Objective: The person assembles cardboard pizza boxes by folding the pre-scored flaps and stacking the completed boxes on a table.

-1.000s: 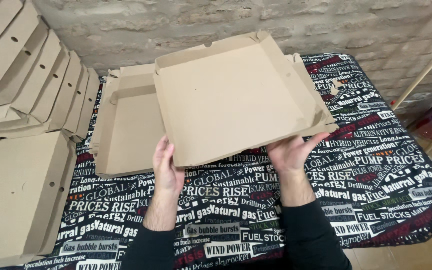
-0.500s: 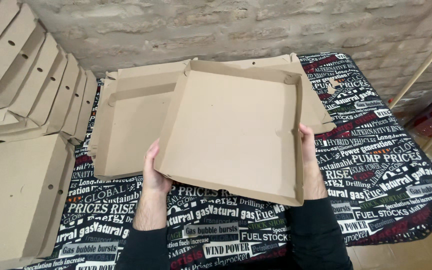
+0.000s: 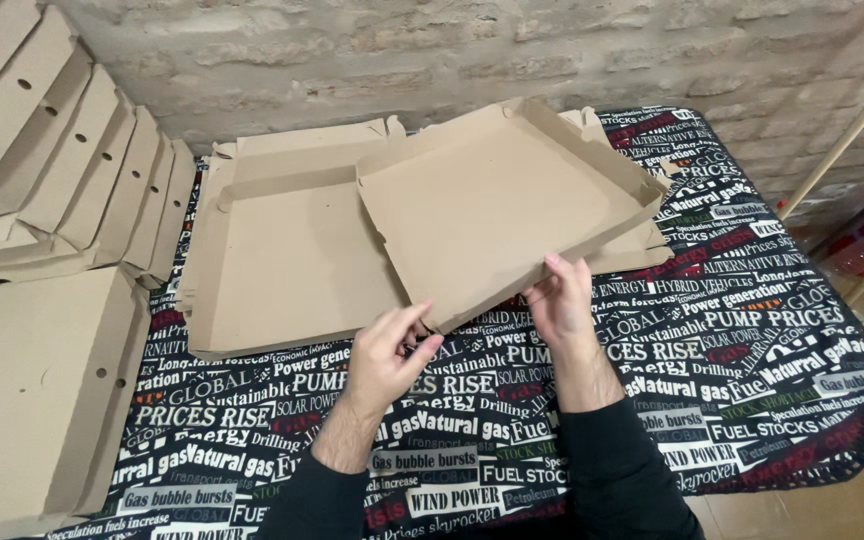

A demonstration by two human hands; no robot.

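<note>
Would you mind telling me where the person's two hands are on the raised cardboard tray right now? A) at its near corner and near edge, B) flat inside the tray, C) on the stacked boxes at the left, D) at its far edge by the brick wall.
A: the left hand pinches the near corner of the cardboard tray, and the right hand holds its near edge.

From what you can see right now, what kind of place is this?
Probably a small workspace for folding pizza-style boxes: a half-folded cardboard box in the hands, finished boxes stacked on the left, and a bare brick wall behind.
</note>
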